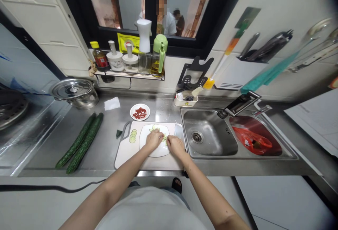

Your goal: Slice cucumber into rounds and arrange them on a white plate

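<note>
Cucumber slices (156, 126) are lying on the white plate (144, 146), some near its far edge. Over it, the left hand (154, 140) and right hand (175, 144) are curling their fingers close together; whether either is gripping a slice, I cannot tell. The plate is looking only partly covered: loose slices (133, 136) are sitting on the cutting board (124, 158), and two cucumbers (86, 142) are lying seemingly uncut leftward.

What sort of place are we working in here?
Most likely a kitchen: a steel double sink is set into the counter, a chopping board lies to its left with cucumber slices on it, and oil and seasoning containers stand on a small shelf.
</note>
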Demonstrator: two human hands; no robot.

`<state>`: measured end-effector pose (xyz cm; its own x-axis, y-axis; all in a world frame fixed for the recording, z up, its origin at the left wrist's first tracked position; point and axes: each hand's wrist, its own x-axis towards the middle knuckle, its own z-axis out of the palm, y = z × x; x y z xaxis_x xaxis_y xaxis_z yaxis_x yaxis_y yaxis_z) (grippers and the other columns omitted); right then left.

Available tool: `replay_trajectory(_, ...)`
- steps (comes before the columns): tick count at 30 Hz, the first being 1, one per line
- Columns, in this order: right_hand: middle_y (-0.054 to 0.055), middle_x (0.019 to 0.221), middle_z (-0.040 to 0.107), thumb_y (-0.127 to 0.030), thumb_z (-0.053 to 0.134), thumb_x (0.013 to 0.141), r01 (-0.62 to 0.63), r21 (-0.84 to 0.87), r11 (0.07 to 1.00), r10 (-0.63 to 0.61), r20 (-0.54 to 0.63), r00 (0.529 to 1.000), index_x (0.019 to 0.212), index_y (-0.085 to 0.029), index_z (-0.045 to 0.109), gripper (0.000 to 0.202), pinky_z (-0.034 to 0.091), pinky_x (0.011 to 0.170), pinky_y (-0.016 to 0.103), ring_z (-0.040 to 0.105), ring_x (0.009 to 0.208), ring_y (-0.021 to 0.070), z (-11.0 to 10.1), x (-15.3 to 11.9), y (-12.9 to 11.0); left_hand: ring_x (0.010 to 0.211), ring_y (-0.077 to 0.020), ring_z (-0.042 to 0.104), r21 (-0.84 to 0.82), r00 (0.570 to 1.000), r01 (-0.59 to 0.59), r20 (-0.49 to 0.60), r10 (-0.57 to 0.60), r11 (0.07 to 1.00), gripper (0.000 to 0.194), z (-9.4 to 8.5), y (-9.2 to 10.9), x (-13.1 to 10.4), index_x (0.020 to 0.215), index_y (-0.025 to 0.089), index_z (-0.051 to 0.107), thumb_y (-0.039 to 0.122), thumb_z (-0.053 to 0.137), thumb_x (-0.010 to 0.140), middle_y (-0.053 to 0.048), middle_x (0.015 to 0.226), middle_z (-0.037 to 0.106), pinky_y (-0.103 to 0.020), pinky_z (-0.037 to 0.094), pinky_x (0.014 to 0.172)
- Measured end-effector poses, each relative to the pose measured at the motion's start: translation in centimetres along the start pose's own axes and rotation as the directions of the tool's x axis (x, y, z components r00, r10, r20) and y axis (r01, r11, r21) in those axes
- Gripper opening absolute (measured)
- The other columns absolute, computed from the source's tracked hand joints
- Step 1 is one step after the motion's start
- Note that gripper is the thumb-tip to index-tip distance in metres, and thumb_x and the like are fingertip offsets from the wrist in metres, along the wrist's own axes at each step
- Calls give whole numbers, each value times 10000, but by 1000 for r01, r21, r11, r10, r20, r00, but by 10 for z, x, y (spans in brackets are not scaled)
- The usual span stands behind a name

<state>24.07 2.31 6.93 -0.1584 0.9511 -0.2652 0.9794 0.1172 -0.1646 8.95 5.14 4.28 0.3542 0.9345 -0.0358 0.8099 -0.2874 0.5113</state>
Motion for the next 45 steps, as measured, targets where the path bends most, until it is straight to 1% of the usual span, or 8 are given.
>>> replay_trajectory(6,90,968,669,-243,429,905,-37,23,999,37,-4,999,954,-182,608,195,334,711,236,582,900,173,4,0,-3,952,-172,537,31,1000,1,1,-1,1000,255,-4,2,-2,932,243,690,311,447,900,-45,958,576,-270,417,832)
replay_trajectory(11,79,936,672,-249,432,905,-70,30,997,71,-24,997,931,-181,602,185,322,668,237,591,864,169,7,0,-7,953,-177,540,35,1000,3,1,-3,999,253,-6,2,-3,920,242,690,314,449,896,-47,956,579,-273,419,831)
replay_trajectory(17,77,917,665,-269,436,909,-103,41,994,105,-52,993,927,-180,591,180,307,658,237,580,864,163,9,-1,-11,984,-177,530,11,1000,-19,-9,19,1000,246,-6,-1,1,1010,251,662,303,453,891,-42,1002,581,-279,415,861)
replay_trajectory(24,61,910,651,-303,437,910,-134,88,987,143,-96,985,943,-185,584,191,306,677,235,569,862,155,13,-9,-11,957,-183,539,62,988,-115,107,108,991,266,-14,-2,9,1083,311,652,322,482,879,-33,997,566,-275,422,810)
replay_trajectory(29,63,913,647,-311,441,908,-152,85,985,158,-80,984,958,-183,584,198,312,688,235,568,859,154,15,-13,-11,974,-180,531,87,986,-118,125,106,989,275,-16,-2,10,1086,299,659,316,466,890,-41,985,558,-266,413,824)
replay_trajectory(40,69,911,652,-300,422,913,-163,109,981,176,-115,978,951,-178,585,207,312,700,240,566,850,163,19,-14,-15,937,-172,528,75,989,-121,96,114,990,259,-16,-5,9,1039,297,671,337,456,900,-33,953,566,-257,408,781)
replay_trajectory(42,64,900,654,-303,422,911,-162,135,977,180,-127,975,950,-183,584,205,305,692,238,565,835,160,18,-14,-14,928,-172,529,65,990,-125,71,120,990,259,-15,-6,8,1032,293,671,334,450,903,-30,949,571,-260,410,779)
replay_trajectory(45,54,889,655,-307,414,914,-178,182,967,209,-167,964,955,-192,578,205,293,678,234,560,824,156,16,-13,-11,942,-167,523,32,993,-116,-8,117,993,268,-14,-5,2,1050,273,654,322,429,914,-33,972,573,-260,412,799)
